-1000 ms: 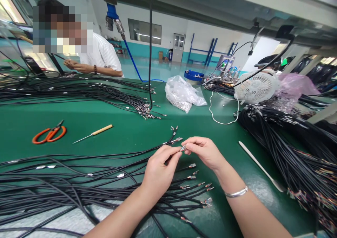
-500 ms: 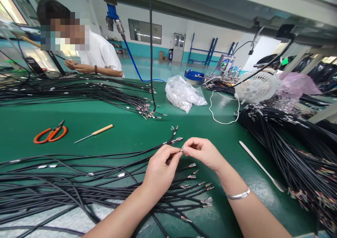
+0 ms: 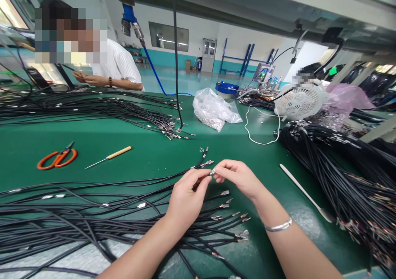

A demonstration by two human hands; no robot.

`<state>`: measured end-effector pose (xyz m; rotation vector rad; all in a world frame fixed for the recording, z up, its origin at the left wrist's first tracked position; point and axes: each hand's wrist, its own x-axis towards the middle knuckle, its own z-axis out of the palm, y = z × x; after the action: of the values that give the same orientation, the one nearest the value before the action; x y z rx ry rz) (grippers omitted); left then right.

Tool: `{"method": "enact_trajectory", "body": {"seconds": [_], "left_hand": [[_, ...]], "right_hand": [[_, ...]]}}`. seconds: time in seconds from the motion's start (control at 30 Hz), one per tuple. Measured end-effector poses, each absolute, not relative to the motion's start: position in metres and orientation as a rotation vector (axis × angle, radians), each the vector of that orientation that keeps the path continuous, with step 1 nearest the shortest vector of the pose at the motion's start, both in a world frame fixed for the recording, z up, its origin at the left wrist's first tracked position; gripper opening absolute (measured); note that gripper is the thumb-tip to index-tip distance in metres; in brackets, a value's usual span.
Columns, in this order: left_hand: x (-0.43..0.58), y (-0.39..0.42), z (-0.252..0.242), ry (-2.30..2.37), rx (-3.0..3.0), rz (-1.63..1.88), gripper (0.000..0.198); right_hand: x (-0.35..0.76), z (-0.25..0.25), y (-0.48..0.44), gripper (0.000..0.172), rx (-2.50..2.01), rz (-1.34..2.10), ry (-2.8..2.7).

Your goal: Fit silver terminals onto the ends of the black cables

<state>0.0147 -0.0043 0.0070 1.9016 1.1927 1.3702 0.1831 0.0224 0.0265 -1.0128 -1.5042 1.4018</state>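
Note:
In front of me my left hand (image 3: 187, 196) is closed in a pinch, with a black cable (image 3: 165, 188) leading in under its palm; the cable's tip is mostly covered by the fingers. Thumb and forefinger of my right hand (image 3: 238, 178) are pinched on a small silvery metal connector (image 3: 212, 172), right at the left fingertips. Beneath and beside the hands, several black cables (image 3: 123, 225) stretch in from the left. Their ends carry thin coloured wires and metal connectors (image 3: 225, 206).
Orange-handled scissors (image 3: 57, 158) and a wooden-handled awl (image 3: 119, 152) lie at left. A clear bag of metal parts (image 3: 215, 110), a white fan (image 3: 298, 101) and a thick cable bundle (image 3: 328, 176) are farther right, near a pale stick (image 3: 305, 191). A co-worker (image 3: 120, 64) sits opposite.
The silvery connector shows a little more between my fingertips, and my right fingers have shifted slightly. The whole view has moved a little; the cables lie as before.

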Motion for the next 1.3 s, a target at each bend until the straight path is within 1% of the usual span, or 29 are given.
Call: {"method": "enact_trajectory", "body": {"seconds": [0.2, 0.27, 0.4, 0.47, 0.57, 0.63, 0.7, 0.83, 0.87, 0.93, 1.0, 1.17, 1.23, 1.3], "left_hand": [[0.016, -0.004, 0.006, 1.18, 1.875, 1.378, 0.012], [0.016, -0.004, 0.005, 1.225, 1.887, 1.274, 0.011], [0.012, -0.004, 0.001, 1.263, 2.04, 0.909, 0.013], [0.01, -0.006, 0.002, 1.262, 2.152, 0.756, 0.014], [0.006, -0.011, 0.007, 1.222, 2.291, 0.605, 0.016], [0.005, -0.014, 0.01, 1.137, 2.337, 0.541, 0.016], [0.004, -0.016, 0.012, 1.059, 2.341, 0.507, 0.018], [0.008, -0.015, 0.005, 1.132, 2.308, 0.504, 0.023], [0.009, -0.015, 0.002, 1.166, 2.322, 0.515, 0.025], [0.013, -0.015, -0.004, 1.189, 2.39, 0.543, 0.029], [0.015, -0.016, -0.007, 1.17, 2.468, 0.599, 0.031], [0.016, -0.013, -0.006, 1.174, 2.554, 0.927, 0.036], [0.016, -0.009, -0.006, 1.187, 2.553, 1.002, 0.035], [0.015, -0.006, -0.006, 1.211, 2.54, 1.03, 0.032]], "right_hand": [[0.185, 0.028, 0.023, 0.019, -1.026, 1.335, -1.525], [0.19, 0.028, 0.023, 0.017, -1.093, 1.272, -1.626], [0.207, 0.024, 0.026, 0.01, -1.293, 1.153, -1.929], [0.215, 0.02, 0.028, 0.011, -1.353, 1.202, -2.059], [0.222, 0.012, 0.033, 0.017, -1.405, 1.272, -2.111], [0.221, 0.005, 0.038, 0.017, -1.427, 1.158, -2.05], [0.215, -0.003, 0.044, 0.018, -1.424, 0.945, -1.977], [0.197, -0.022, 0.059, 0.027, -1.35, 0.566, -1.974], [0.193, -0.025, 0.062, 0.028, -1.342, 0.495, -1.993], [0.19, -0.03, 0.067, 0.022, -1.351, 0.396, -2.012], [0.191, -0.03, 0.069, 0.015, -1.362, 0.378, -1.999], [0.207, -0.024, 0.065, 0.019, -1.382, 0.555, -1.891], [0.21, -0.024, 0.065, 0.021, -1.402, 0.517, -1.88], [0.208, -0.026, 0.068, 0.02, -1.421, 0.408, -1.95]]}}
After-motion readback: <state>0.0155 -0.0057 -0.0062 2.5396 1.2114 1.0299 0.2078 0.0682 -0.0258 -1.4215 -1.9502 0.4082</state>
